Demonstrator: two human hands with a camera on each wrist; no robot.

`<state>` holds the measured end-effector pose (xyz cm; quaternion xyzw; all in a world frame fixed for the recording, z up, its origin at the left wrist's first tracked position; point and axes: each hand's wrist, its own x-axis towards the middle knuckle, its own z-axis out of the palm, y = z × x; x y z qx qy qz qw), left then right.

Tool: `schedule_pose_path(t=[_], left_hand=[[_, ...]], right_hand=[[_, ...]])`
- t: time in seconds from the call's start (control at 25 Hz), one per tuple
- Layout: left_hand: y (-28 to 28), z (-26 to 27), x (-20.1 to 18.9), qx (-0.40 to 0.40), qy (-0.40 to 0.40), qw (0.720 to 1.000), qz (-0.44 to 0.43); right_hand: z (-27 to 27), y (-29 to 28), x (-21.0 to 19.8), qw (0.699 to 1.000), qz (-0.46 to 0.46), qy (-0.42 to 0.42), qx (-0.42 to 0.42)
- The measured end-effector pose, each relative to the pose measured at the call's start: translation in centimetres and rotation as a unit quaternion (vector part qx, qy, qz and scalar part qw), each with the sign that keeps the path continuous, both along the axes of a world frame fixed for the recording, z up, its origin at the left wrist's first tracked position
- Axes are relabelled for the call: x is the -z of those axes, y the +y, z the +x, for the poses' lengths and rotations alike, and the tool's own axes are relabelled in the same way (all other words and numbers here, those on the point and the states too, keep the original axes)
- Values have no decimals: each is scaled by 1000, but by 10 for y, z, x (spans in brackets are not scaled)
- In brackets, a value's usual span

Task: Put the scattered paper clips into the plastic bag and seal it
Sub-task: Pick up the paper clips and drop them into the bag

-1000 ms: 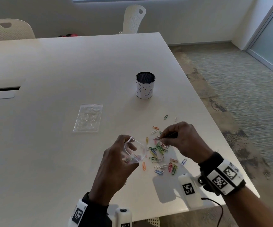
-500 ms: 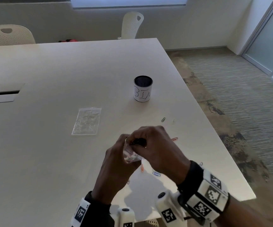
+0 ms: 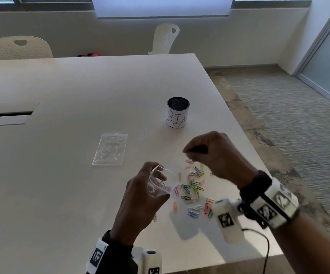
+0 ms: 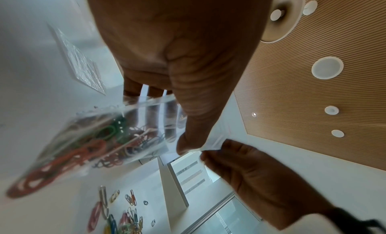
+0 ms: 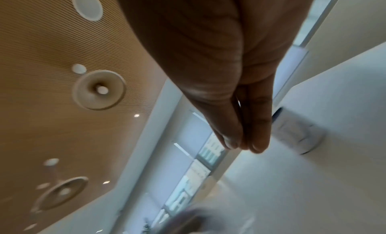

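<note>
Curled round the small clear plastic zip bag [image 3: 158, 184], the left hand [image 3: 140, 200] held it mouth-up above the wide white table [image 3: 65, 135]; some clips already lay inside. Right of the bag, the scattered coloured paper clips [image 3: 192, 187] lay on the tabletop. Beyond them, the right hand [image 3: 215, 155] hovered, fingertips [image 5: 240, 141] pressed together, apparently holding nothing. That hand was nearer the clips, which lay just below it, between it and the bag.

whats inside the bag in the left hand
Coloured paper clips, red, orange and green among them, lie inside the clear plastic bag that the left hand holds open. The fingers cover part of it, so no count.
</note>
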<state>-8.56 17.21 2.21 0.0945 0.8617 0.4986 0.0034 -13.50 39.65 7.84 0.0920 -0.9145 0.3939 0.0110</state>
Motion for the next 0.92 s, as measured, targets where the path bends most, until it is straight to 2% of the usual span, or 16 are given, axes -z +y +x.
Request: schedule_pose_path(t=[0.16, 0.24, 0.36, 0.64, 0.92], left_hand=[[-4, -2, -2, -4, 2, 1000, -2], [-5, -3, -3, -5, -1, 1000, -1], [-8, -8, -3, -10, 0, 1000, -3], [-8, -25, -1, -16, 11, 1000, -5], [-4, -39, 2, -3, 1, 1000, -1]], right_hand=[[-57, 53, 61, 987, 151, -36, 47], [-72, 64, 84, 972, 219, -76, 30], [-73, 64, 95, 956, 267, -120, -22], [-25, 33, 83, 951, 255, -135, -109], [-10, 17, 96, 969, 233, -51, -68]])
